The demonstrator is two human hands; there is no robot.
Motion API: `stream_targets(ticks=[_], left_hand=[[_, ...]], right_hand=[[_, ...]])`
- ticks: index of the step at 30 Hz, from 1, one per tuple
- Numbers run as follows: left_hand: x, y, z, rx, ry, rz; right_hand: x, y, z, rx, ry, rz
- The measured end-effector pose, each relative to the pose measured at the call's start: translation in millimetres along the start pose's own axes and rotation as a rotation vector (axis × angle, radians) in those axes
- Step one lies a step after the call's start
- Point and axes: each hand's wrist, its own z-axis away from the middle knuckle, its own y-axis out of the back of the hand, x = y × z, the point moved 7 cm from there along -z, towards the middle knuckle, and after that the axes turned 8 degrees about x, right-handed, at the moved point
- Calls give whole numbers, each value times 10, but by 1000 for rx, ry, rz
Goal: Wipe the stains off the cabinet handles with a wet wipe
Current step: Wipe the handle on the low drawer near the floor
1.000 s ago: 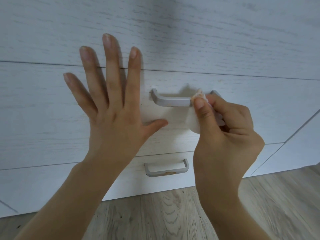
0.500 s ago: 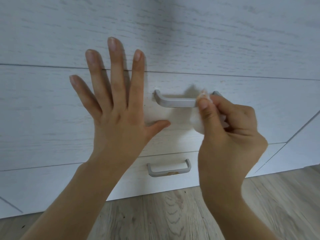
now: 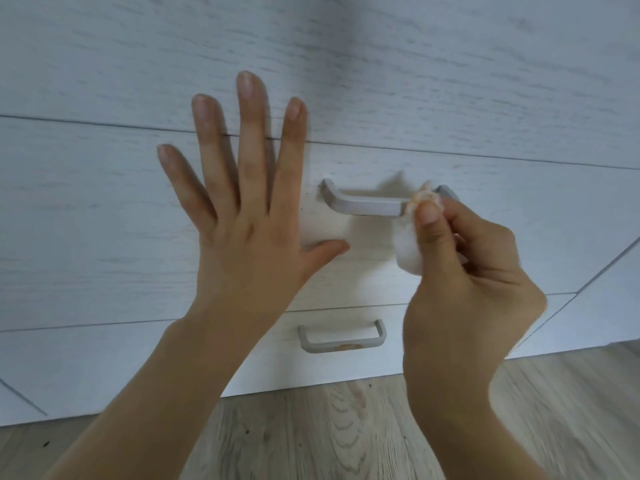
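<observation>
A grey metal handle sits on the middle drawer of a white wood-grain cabinet. My right hand pinches a white wet wipe between thumb and fingers, its orange-stained tip pressed on the right end of that handle. My left hand lies flat on the drawer front just left of the handle, fingers straight and spread. On the drawer below, a second grey handle carries an orange-brown stain on its lower bar.
A light wooden floor runs along the cabinet's base. Another white cabinet face adjoins at the right, meeting the drawers at a slanted seam.
The view has shifted slightly, so both hands and the handles sit a little further right. My right hand keeps the wipe at the handle's right end; my left hand stays flat.
</observation>
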Motion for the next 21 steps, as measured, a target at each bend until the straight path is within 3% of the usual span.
stream_targets(ticks=[17,21], left_hand=[[18,-10,-3,59,-2,-52],[-16,-31,10,44,-12,-19]], right_hand=[[-90,-151,63,-141,192,110],[-56,-35,15,-65,132,31]])
